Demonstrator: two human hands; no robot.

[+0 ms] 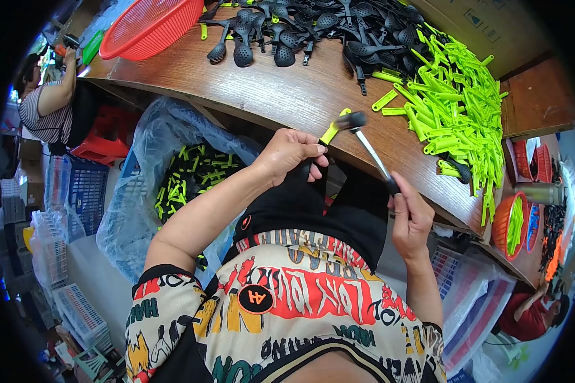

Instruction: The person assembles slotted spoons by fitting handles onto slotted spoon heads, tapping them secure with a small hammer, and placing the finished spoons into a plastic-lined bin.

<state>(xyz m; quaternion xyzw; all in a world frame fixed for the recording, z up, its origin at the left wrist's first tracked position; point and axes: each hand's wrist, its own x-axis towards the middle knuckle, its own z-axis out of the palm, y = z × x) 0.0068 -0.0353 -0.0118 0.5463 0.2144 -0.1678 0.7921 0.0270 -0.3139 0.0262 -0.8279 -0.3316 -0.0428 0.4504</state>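
My left hand [294,153], at mid-frame near the table's front edge, is closed around a utensil with a lime-green handle [329,133]. Most of that utensil lies behind the fingers. On the right, my right hand [410,216] grips a hammer [373,152] with a pale metal shaft and a dark head. The hammer's head is slightly blurred and overlaps the tip of the green handle; whether they touch I cannot tell. Black slotted utensil heads [287,38] are heaped at the back of the table. Right of them spreads a large pile of lime-green handles [453,96].
A red basket [150,29] stands at the table's back left. Below, a plastic-lined crate [124,191] holds black-and-green pieces. A cardboard box [492,29] borders the green pile. An orange basket [510,223] is at right. Other people sit at far left and far right.
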